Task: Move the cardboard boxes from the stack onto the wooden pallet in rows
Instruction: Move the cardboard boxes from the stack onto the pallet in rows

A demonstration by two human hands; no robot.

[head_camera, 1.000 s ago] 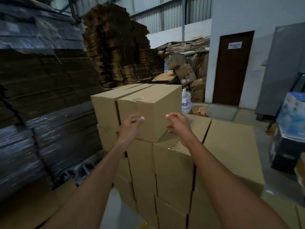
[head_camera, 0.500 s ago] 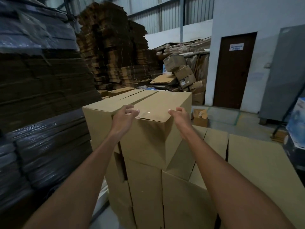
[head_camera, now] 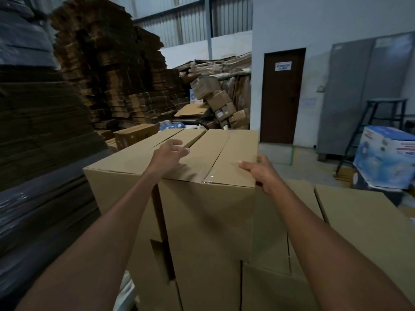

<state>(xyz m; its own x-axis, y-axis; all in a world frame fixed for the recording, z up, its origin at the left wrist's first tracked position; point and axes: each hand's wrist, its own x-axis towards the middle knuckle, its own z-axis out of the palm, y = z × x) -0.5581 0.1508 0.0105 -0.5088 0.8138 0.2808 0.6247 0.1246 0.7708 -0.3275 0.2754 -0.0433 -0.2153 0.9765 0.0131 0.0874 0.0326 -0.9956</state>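
1. My right hand (head_camera: 258, 171) grasps the top right edge of the cardboard box (head_camera: 208, 216) in front of me. The thumb lies on the lid and the fingers wrap down the right side.
2. My left hand (head_camera: 167, 156) lies across the box's left top edge with the fingers bent on the lid. The thumb is out of sight, so I cannot tell whether this hand grips or only presses.
3. The box sits on the top tier of the stack (head_camera: 267, 288) and is closed. A strip of clear tape runs along the seam between its flaps.
4. A twin box (head_camera: 116, 187) stands just beside it on the left at the same height, with a narrow dark gap between the two.
5. To the right the stacked boxes are lower, and their flat tops (head_camera: 359, 221) reach only partway up my box.
6. Dark wrapped bundles (head_camera: 33, 221) fill the left side, with tall heaps of flattened cardboard (head_camera: 112, 75) behind them.
7. Farther back there is a tumbled pile of cartons (head_camera: 220, 104) against the wall — then a brown door (head_camera: 284, 104) bearing a small white sign (head_camera: 283, 66).
8. On the right stand a grey metal cabinet (head_camera: 354, 90) and a dark step stool (head_camera: 381, 113), with a blue-and-white printed carton (head_camera: 386, 158) in front of them.
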